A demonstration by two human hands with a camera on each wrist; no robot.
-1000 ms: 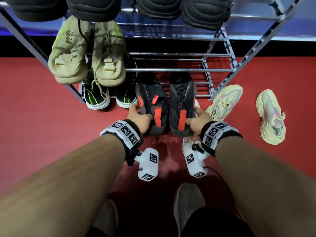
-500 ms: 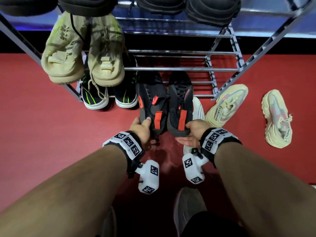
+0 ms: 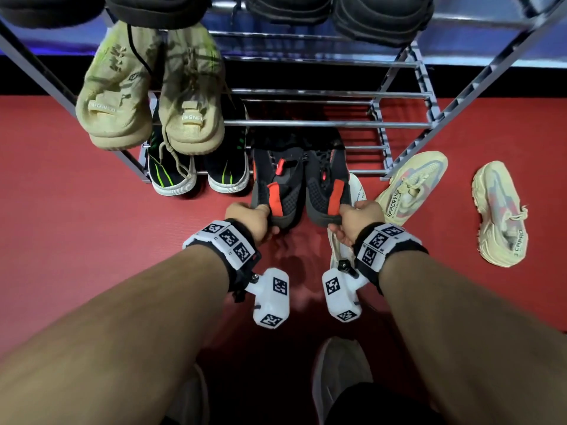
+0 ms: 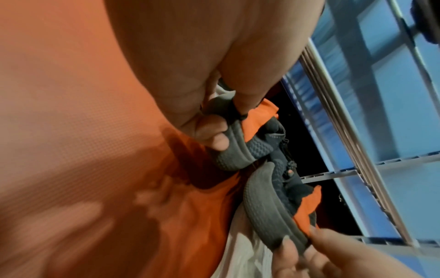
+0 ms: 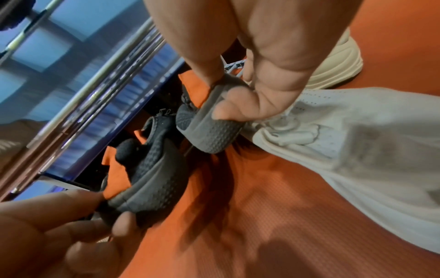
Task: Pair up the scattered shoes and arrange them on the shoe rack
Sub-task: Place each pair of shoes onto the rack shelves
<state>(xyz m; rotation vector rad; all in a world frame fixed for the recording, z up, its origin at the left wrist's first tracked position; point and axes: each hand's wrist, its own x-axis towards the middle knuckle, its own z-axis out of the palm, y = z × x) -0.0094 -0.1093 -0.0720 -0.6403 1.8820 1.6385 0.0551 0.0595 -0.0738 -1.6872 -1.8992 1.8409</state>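
Left hand (image 3: 251, 217) fingers clamped on left black-orange shoe (image 3: 276, 185) heel; right hand (image 3: 359, 217) clamped on right black-orange shoe (image 3: 326, 188); both toes at shoe rack (image 3: 306, 123) bottom-shelf front edge.

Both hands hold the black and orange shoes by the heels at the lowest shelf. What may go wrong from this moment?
1. The left hand and right hand pinch only the heels of the black and orange shoes, so one may slip or twist.
2. The lowest shelf is thin bars; a toe might dip between them.
3. A white shoe lies under the right hand and may get dragged or hinder it.
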